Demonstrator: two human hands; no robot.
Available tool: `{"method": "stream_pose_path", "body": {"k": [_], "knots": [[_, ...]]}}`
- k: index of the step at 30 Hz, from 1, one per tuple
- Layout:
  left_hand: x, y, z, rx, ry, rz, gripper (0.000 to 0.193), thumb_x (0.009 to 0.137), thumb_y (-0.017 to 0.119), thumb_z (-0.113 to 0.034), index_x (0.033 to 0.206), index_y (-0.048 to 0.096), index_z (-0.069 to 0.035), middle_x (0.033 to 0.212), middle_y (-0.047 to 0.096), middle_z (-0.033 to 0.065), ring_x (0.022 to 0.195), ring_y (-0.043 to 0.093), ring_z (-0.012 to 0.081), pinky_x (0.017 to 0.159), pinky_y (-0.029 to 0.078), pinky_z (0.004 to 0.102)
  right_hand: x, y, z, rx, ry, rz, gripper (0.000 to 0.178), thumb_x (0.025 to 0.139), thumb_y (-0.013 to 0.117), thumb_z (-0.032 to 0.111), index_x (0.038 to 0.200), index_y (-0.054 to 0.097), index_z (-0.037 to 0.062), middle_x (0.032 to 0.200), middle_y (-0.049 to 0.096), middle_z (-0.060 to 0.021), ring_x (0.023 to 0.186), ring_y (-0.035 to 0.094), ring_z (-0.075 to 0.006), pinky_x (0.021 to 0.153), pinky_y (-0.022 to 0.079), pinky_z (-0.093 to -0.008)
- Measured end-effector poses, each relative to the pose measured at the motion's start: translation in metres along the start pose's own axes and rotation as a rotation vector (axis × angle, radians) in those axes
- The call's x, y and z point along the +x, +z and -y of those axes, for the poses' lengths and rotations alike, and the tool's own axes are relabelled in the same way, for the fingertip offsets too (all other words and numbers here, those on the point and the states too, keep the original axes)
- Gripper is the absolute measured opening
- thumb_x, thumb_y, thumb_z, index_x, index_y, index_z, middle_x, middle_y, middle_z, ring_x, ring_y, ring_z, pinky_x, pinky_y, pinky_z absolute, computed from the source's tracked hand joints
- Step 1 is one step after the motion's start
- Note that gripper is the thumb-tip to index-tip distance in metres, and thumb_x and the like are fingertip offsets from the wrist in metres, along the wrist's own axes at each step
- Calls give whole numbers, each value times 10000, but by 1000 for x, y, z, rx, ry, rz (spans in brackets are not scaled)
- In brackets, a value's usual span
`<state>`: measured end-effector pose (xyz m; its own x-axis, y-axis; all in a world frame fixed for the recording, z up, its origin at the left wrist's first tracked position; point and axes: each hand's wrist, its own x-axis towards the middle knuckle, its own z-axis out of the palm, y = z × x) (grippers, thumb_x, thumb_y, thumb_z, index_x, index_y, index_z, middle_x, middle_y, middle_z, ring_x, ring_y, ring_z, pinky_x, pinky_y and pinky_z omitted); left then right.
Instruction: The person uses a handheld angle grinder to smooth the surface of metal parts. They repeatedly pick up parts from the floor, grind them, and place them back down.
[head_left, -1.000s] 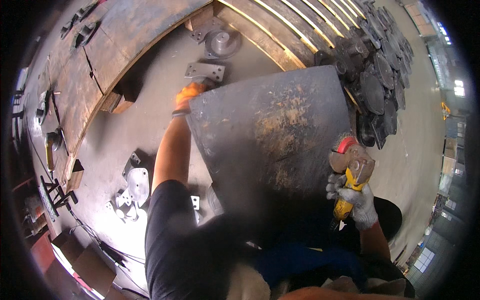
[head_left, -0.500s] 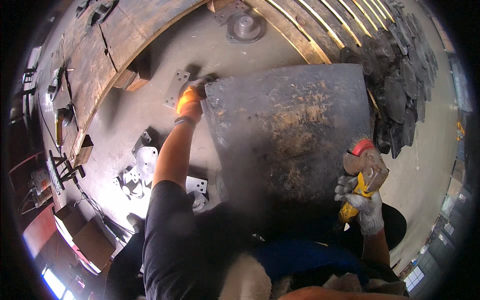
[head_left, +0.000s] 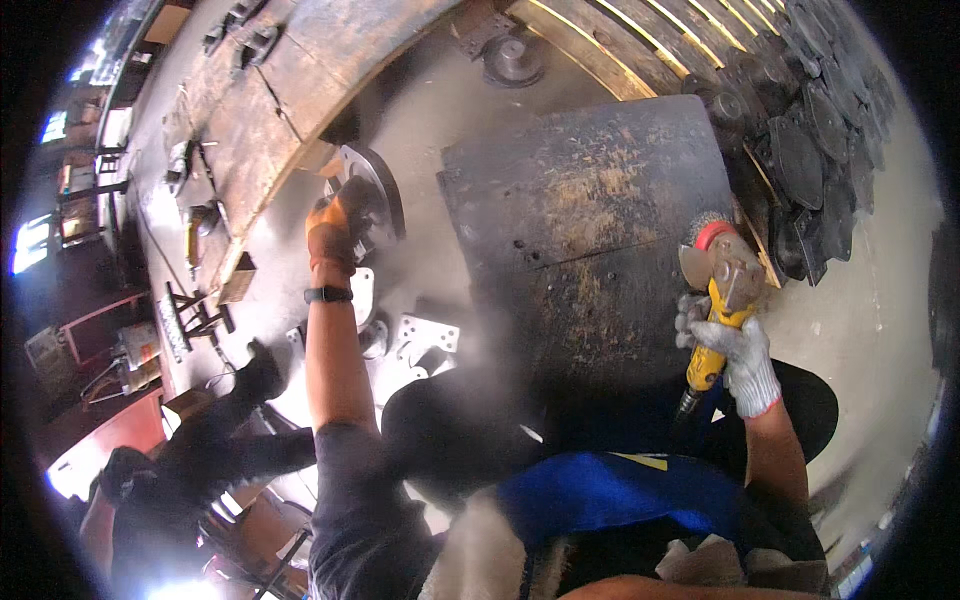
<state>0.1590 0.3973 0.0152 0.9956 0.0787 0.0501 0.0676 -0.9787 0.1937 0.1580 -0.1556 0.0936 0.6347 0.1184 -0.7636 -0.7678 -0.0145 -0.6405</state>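
My left hand point(head_left: 335, 222), in an orange glove, is closed on a dark metal flange plate point(head_left: 380, 188) with a curved rim. The plate is tilted up above the floor, left of a dark, worn board point(head_left: 590, 225). My right hand point(head_left: 738, 355), in a white knit glove, grips a yellow angle grinder point(head_left: 722, 305). A wire cup brush point(head_left: 712, 228) with a red rim sits at the grinder's head, over the board's right edge. Whether the brush is spinning I cannot tell.
Dark flange plates point(head_left: 800, 170) are piled on a slatted wooden pallet point(head_left: 600, 40) at the far right. Another round flange point(head_left: 512, 60) lies beyond the board. Bright metal brackets point(head_left: 428, 340) lie near my left forearm. At left stands a wooden bench point(head_left: 310, 60); a person in dark clothes point(head_left: 175, 500) is lower left.
My left hand has lifted the flange plate from the floor beside the board and tilted it, moving left. The grinder stays in my right hand. The view has shifted, and a person shows at lower left.
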Motion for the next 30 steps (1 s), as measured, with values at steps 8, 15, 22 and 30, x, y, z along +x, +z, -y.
{"method": "stream_pose_path", "body": {"k": [8, 15, 22, 30], "knots": [[-15, -100, -77, -304, 106, -142, 280, 819, 671, -186, 1071, 638, -68, 981, 683, 154, 865, 680, 320, 746, 550, 374, -18, 1, -3, 119, -265, 120, 357, 756, 765, 65, 1067, 614, -22, 928, 682, -122, 761, 690, -220, 700, 591, -345], [-30, -94, -197, 8, 549, 180, 292, 806, 664, -253, 1045, 611, -94, 931, 677, 121, 862, 670, 324, 749, 534, 395, -23, 22, -18, 280, -420, 233, 378, 773, 730, 35, 1100, 579, -79, 946, 671, -148, 779, 688, -240, 695, 599, -328], [-38, -30, -201, 285, 740, 117, 384, 745, 687, -166, 1123, 622, -160, 1070, 664, 84, 901, 667, 331, 742, 551, 443, -52, 32, -27, 343, -500, 237, 325, 798, 712, 19, 1089, 602, -75, 914, 672, -133, 756, 674, -191, 689, 571, -295], [-41, -7, -203, -22, 279, -71, 528, 752, 729, -331, 1225, 589, -142, 1156, 651, 118, 1100, 599, 343, 964, 468, 421, -41, 17, -39, 501, -400, 432, 386, 813, 696, 40, 1155, 561, -80, 941, 647, -137, 758, 662, -214, 706, 593, -320]]}}
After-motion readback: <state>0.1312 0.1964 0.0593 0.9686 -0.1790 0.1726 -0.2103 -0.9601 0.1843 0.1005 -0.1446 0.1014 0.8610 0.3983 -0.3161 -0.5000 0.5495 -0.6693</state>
